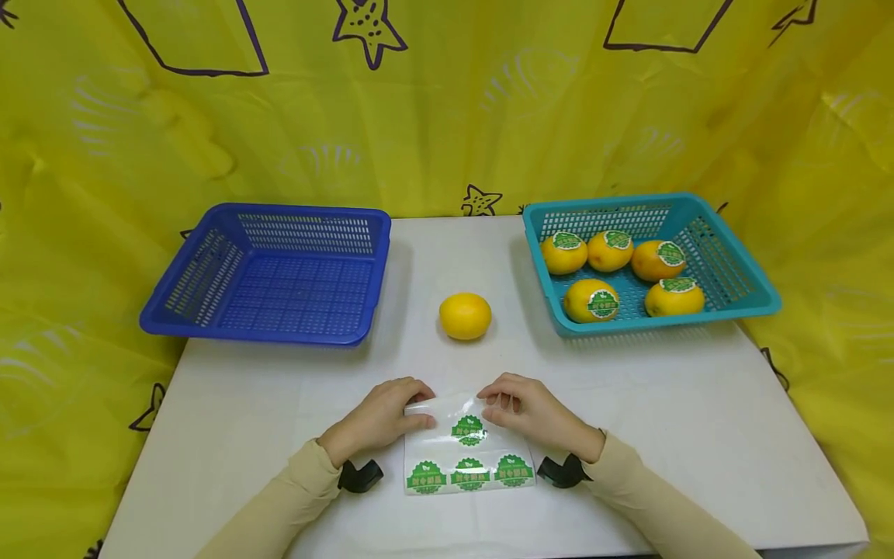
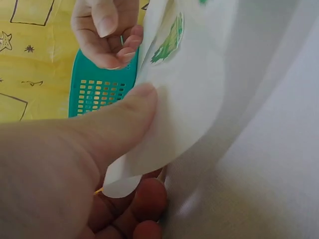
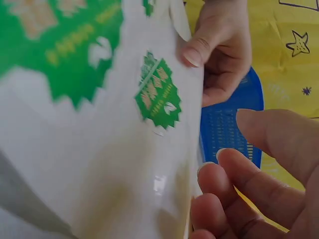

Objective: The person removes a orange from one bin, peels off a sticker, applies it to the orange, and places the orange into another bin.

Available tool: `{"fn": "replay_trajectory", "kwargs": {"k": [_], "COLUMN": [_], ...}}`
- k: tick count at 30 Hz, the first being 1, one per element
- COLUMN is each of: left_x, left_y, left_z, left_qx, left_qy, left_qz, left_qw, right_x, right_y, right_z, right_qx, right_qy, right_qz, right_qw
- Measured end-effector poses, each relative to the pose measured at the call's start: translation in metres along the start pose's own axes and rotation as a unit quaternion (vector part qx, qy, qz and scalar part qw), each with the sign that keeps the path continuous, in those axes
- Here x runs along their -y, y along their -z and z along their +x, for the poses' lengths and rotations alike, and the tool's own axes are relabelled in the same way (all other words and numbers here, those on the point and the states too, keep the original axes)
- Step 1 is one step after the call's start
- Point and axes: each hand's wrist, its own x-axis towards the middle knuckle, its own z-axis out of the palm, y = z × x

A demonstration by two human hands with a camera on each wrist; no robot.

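A white sheet of stickers (image 1: 436, 439) with green scalloped labels lies low over the table between the hands. My left hand (image 1: 389, 415) pinches its upper left corner, thumb on the front and fingers behind, as the left wrist view shows. At the upper right edge is my right hand (image 1: 525, 410), its thumb apart from its loosely bent fingers (image 3: 209, 177), which are right at the sheet's edge. One green sticker (image 3: 158, 94) sits alone in the upper row, above a row of 3. Beyond the sheet, a bare lemon (image 1: 465, 316) rests on the table.
A blue plastic basket (image 1: 265, 339) with nothing in it stands at the back left. The teal basket (image 1: 670, 319) at the back right holds several lemons (image 1: 591, 300) bearing green stickers. Yellow patterned cloth (image 1: 433, 116) hangs behind the white-covered table (image 1: 279, 404).
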Motion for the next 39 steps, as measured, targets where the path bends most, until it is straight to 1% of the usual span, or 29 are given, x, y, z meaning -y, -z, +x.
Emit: {"fn": "replay_trajectory", "kwargs": {"k": [5, 9, 14, 17, 21, 23, 25, 28, 30, 32, 34, 39], "left_x": [0.003, 0.004, 0.004, 0.005, 0.007, 0.008, 0.009, 0.008, 0.007, 0.007, 0.007, 0.009], "left_y": [-0.001, -0.001, -0.001, -0.001, -0.001, -0.001, -0.001, -0.001, -0.001, -0.002, -0.002, -0.004], "left_z": [0.001, 0.002, 0.003, 0.003, 0.003, 0.003, 0.003, 0.004, 0.005, 0.006, 0.006, 0.008], "left_qx": [0.003, -0.005, -0.017, -0.013, 0.007, 0.023, 0.042, 0.071, 0.090, 0.106, 0.118, 0.131], "left_qy": [0.003, -0.002, 0.004, 0.004, 0.011, 0.019, 0.029, 0.039, 0.039, 0.034, 0.031, 0.039], "left_qz": [-0.016, -0.026, -0.050, -0.076, -0.129, -0.162, -0.201, -0.266, -0.307, -0.340, -0.362, -0.388], "left_qw": [0.9999, 0.9996, 0.9986, 0.9970, 0.9916, 0.9863, 0.9782, 0.9606, 0.9465, 0.9339, 0.9241, 0.9117], "right_x": [-0.001, 0.000, 0.001, 0.000, 0.001, 0.001, 0.002, 0.003, 0.003, 0.003, 0.003, 0.002], "right_y": [-0.008, -0.014, -0.019, -0.023, -0.027, -0.028, -0.029, -0.029, -0.029, -0.029, -0.029, -0.030], "right_z": [0.001, 0.003, 0.002, 0.003, 0.004, 0.004, 0.004, 0.003, 0.003, 0.003, 0.003, 0.003], "right_qx": [-0.001, -0.006, -0.019, -0.027, -0.030, -0.032, -0.035, -0.040, -0.043, -0.045, -0.047, -0.062], "right_qy": [0.015, 0.027, 0.028, 0.030, 0.027, 0.020, 0.012, 0.005, 0.006, 0.006, 0.006, 0.008], "right_qz": [-0.048, -0.089, -0.124, -0.141, -0.146, -0.137, -0.131, -0.123, -0.123, -0.122, -0.118, -0.098], "right_qw": [0.999, 0.996, 0.992, 0.989, 0.989, 0.990, 0.991, 0.992, 0.991, 0.992, 0.992, 0.993]}}
